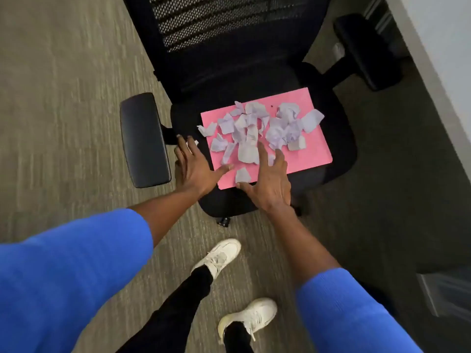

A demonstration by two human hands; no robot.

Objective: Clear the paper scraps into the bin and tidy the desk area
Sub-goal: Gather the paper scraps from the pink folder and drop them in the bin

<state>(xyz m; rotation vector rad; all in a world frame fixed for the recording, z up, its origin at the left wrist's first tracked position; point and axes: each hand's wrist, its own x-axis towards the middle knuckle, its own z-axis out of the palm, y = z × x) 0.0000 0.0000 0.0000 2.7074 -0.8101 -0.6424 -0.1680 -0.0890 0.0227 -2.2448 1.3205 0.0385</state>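
Grey-brown carpet (63, 98) underfoot, pale wall to the right, and a black office chair (339, 159) with a mesh back standing in the open floor, armrests out to either side. On its seat lies a pink folder (313, 154), flat, and heaped on that the paper scraps (257, 128): pale lilac bits, some torn flat, several crumpled into loose balls toward the far right. One small scrap (242, 175) sits apart near the folder's near edge, and a white fleck shows just off the folder beside the left hand. Person stands over the chair, blue sleeves, white shoes. Left hand (197, 169) is spread wide, fingers fanned at the folder's left corner, thumb lying onto the pink; it grips nothing. Right hand (270, 182) likewise splayed, fingertips among the nearest scraps, thumb at the folder's near edge, nothing taken up. No bin in view. Judgement on handling: scraps weigh next to nothing, will slide and flutter at any draught or quick tilt, and pinching them singly would be slow. The folder looks thin and bendy, likely to sag in the middle if lifted by one corner. Best hold seems to be both long edges at once, curling it slightly into a trough so the heap stays put, kept level on the way.
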